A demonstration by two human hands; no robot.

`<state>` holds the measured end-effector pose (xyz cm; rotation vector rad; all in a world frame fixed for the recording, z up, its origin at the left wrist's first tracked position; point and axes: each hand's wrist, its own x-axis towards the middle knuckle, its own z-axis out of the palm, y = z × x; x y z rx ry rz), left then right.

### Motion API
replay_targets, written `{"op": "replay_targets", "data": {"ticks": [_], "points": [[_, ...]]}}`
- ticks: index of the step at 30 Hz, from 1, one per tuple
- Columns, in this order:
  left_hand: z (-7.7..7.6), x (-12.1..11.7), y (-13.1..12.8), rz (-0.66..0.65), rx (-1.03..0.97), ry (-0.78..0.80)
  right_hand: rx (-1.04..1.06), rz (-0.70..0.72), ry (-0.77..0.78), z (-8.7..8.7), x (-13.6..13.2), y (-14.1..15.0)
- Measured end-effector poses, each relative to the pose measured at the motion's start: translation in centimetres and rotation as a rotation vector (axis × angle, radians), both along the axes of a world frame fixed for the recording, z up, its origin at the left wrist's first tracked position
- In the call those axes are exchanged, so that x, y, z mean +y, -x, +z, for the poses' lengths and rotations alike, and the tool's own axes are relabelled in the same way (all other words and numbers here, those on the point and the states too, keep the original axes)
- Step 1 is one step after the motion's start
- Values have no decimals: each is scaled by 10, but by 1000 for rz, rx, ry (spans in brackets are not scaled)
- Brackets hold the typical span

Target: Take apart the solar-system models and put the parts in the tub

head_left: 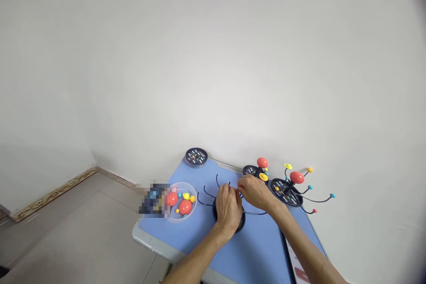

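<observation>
Both my hands work over a black round base [240, 223] near the middle of the blue table [259, 248]. My left hand [229, 206] lies on top of the base with its fingers curled at the centre. My right hand [254, 191] meets it from the right, fingers pinched at the same spot. Thin black curved wire arms [208, 193] fan out from the base to the left and back. What the fingers pinch is too small to make out.
A clear bowl [193, 209] at the left holds red, yellow and blue balls. A black disc [196, 156] lies at the far corner. Two built models with coloured balls on arms [293, 183] stand at the right. A blurred dark item [155, 199] sits at the left edge.
</observation>
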<state>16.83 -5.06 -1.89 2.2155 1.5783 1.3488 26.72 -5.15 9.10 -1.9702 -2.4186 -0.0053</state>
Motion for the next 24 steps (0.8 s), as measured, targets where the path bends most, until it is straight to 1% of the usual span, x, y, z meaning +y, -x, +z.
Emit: {"op": "replay_targets", "data": {"ticks": [6, 10, 13, 16, 20, 24], "points": [[2, 0, 0, -48, 0, 44, -74, 77, -5, -2, 1, 2], [3, 1, 0, -50, -18, 58, -29, 114, -11, -2, 0, 1], [2, 1, -1, -49, -26, 50, 4, 82, -23, 0, -1, 1], [2, 1, 0, -45, -39, 49, -53, 28, -16, 0, -1, 1], [4, -1, 0, -61, -32, 53, -121, 45, -20, -5, 0, 1], [6, -3, 1, -53, -13, 62, -140, 73, -46, -10, 0, 1]]}}
